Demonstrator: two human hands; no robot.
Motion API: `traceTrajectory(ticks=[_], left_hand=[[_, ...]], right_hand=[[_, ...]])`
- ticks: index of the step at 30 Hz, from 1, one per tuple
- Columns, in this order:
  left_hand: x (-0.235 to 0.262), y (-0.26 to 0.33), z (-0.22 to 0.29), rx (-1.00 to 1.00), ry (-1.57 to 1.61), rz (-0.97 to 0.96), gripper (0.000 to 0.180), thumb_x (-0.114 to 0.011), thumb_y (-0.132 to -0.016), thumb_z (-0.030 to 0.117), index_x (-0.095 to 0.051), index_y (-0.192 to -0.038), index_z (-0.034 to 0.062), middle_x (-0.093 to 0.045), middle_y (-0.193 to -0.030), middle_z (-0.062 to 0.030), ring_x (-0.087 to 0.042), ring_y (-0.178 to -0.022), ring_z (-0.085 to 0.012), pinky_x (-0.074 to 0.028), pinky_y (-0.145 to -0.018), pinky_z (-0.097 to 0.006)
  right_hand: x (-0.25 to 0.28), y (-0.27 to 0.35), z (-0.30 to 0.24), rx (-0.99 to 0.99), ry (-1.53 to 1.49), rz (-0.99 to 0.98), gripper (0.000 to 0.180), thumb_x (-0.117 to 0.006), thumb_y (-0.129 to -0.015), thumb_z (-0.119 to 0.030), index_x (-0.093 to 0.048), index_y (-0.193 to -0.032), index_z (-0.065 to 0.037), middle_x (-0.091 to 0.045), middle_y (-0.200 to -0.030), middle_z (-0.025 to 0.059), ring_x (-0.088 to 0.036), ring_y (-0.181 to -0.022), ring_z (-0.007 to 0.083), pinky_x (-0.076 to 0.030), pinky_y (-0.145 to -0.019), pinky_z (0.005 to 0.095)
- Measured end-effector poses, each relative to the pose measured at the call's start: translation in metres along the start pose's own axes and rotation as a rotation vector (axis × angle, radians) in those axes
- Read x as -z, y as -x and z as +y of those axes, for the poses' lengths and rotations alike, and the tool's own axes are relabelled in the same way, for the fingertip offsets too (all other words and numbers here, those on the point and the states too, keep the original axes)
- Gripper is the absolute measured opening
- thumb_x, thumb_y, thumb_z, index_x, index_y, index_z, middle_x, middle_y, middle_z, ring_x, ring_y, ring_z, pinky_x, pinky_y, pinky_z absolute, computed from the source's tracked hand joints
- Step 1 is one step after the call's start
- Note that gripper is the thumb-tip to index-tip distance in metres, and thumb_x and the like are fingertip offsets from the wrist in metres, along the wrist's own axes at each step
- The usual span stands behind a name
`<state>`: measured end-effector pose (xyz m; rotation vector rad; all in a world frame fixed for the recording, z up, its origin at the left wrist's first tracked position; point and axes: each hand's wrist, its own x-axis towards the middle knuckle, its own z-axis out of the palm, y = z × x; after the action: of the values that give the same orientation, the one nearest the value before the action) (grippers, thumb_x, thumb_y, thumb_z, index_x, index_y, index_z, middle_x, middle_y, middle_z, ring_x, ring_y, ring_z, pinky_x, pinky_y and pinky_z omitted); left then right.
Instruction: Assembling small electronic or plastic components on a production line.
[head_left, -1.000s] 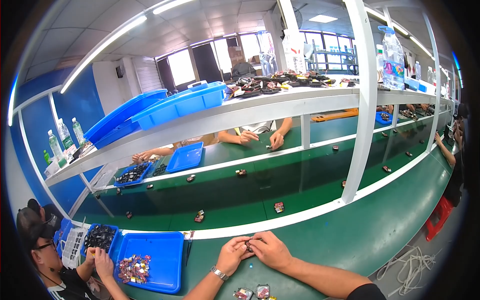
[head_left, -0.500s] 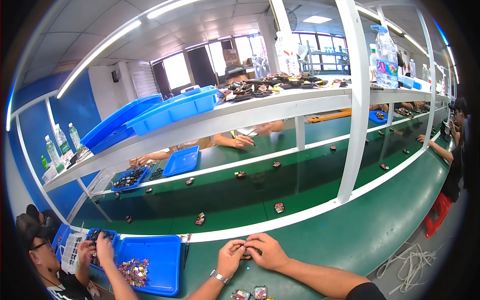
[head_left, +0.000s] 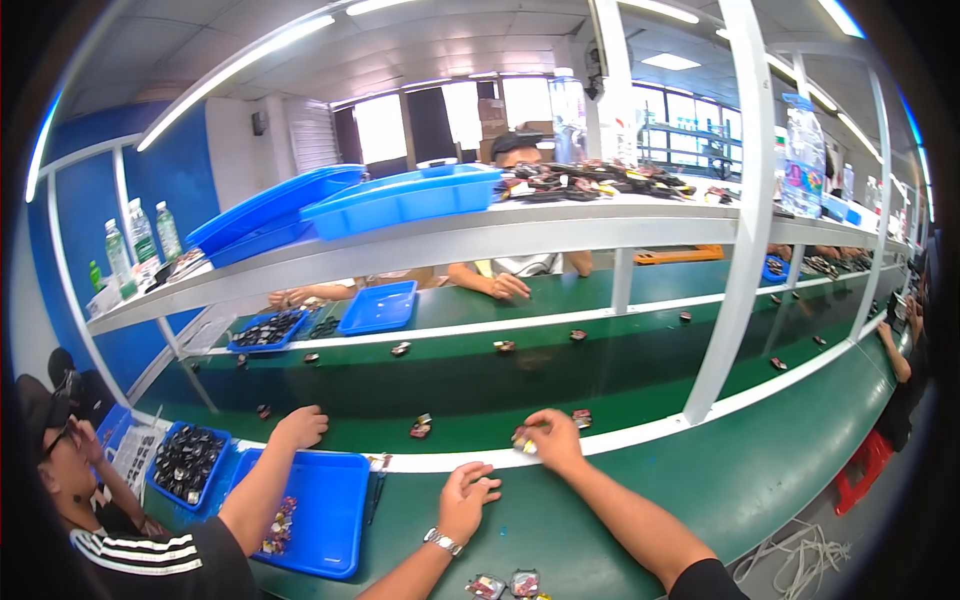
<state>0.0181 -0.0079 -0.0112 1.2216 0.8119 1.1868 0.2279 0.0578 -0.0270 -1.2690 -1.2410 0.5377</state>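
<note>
Smooth, slightly glossy worktop (head_left: 690, 470) and shiny metal watchband (head_left: 442, 541)

So the small electronic piece, reddish and dark with a bright yellow bit (head_left: 523, 438), is pinched in the right hand's (head_left: 555, 440) fingers, which hide part of it. It's over by the white strip (head_left: 420, 463); can't tell if they're touching, too tiny.

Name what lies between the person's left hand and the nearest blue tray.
Head view: a slim dark tool, then green tabletop, between the blue tray and left hand.
</note>
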Motion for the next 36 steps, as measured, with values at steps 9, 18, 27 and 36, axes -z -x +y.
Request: traceTrajectory(ticks=[9, 18, 27, 36], left_hand=[[0.010, 0.005, -0.001, 0.048, -0.099, -0.084, 0.018, -0.052, -0.093, 0.001, -0.057, -0.109, -0.0049, -0.064, -0.113, -0.0142, -0.066, -0.096, -0.0206, -0.056, -0.081, -0.032], [0.000, 0.003, -0.002, 0.040, -0.313, -0.166, 0.015, -0.056, -0.091, 0.003, -0.065, -0.103, -0.0017, -0.069, -0.102, -0.0101, -0.067, -0.090, -0.0152, -0.054, -0.079, -0.027], [-0.001, 0.009, 0.006, 0.035, -0.337, -0.149, 0.013, -0.056, -0.092, 0.001, -0.064, -0.100, -0.0048, -0.070, -0.102, -0.0133, -0.067, -0.091, -0.0170, -0.054, -0.081, -0.028], [0.001, 0.014, 0.006, 0.017, -0.345, -0.141, 0.013, -0.056, -0.092, 0.002, -0.063, -0.100, -0.0048, -0.070, -0.101, -0.0137, -0.067, -0.090, -0.0168, -0.053, -0.079, -0.028]], right_hand=[[0.024, -0.034, -0.020, 0.196, 0.597, 0.078, 0.025, -0.070, -0.076, -0.012, -0.066, -0.100, -0.004, -0.062, -0.104, 0.0141, -0.054, -0.101, 0.0333, -0.045, -0.091, 0.0416], [0.104, -0.005, 0.012, -0.047, 0.740, -0.011, 0.073, -0.075, -0.069, -0.029, -0.050, -0.133, -0.002, -0.054, -0.129, 0.0174, -0.048, -0.117, 0.0378, -0.040, -0.102, 0.0446], [0.104, -0.008, 0.010, 0.190, 0.589, 0.039, 0.051, -0.071, -0.072, -0.005, -0.056, -0.121, -0.002, -0.055, -0.117, 0.0132, -0.054, -0.105, 0.0336, -0.046, -0.093, 0.0409], [0.108, -0.010, 0.017, 0.124, 0.695, 0.069, 0.048, -0.072, -0.073, -0.013, -0.057, -0.118, -0.005, -0.053, -0.116, 0.0121, -0.054, -0.103, 0.0332, -0.047, -0.087, 0.0442]])
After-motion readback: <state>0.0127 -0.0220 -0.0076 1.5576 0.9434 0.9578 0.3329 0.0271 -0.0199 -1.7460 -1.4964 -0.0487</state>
